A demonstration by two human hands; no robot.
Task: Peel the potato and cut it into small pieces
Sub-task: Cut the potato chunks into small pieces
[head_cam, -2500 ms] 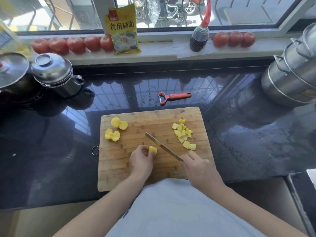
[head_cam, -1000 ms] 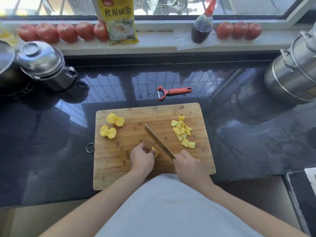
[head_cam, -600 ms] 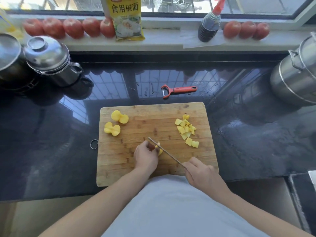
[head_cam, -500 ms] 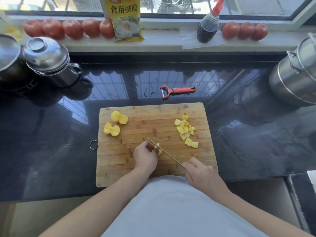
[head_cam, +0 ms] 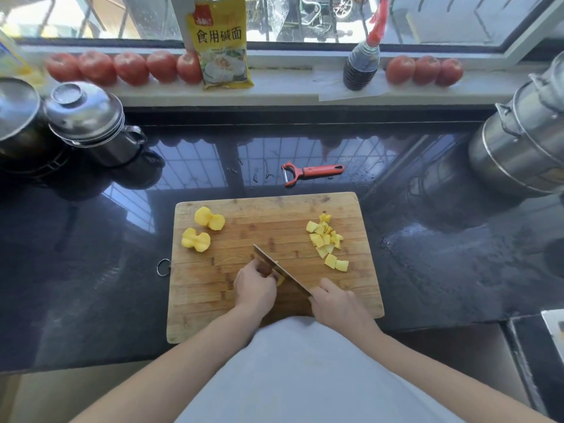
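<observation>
Pinching the small potato piece (head_cam: 279,279) at frame centre with our left hand (head_cam: 254,288), right hand (head_cam: 337,302) gripping the knife (head_cam: 280,271), we judge it firm, wet, slippery; fingertips tucked back.

A cutting board (head_cam: 213,294) lay on the tabletop (head_cam: 442,254) directly in front of the person. Two larger potato chunks (head_cam: 201,228) sat near its far left corner, and a heap of small potato pieces (head_cam: 326,242) lay toward its right side. Between them, at the near middle, the left hand (head_cam: 254,286) held a potato piece (head_cam: 280,279) against the board, with the knife (head_cam: 280,271) just to its right, gripped by the right hand (head_cam: 335,300). Behind the board a peeler (head_cam: 311,171) lay on the tabletop. Lidded pots (head_cam: 88,123) stood at the far left, a stacked steamer (head_cam: 518,148) at the far right. On the windowsill (head_cam: 290,90) behind stood tomatoes (head_cam: 128,68), a packet (head_cam: 221,44) and a bottle (head_cam: 361,65).
</observation>
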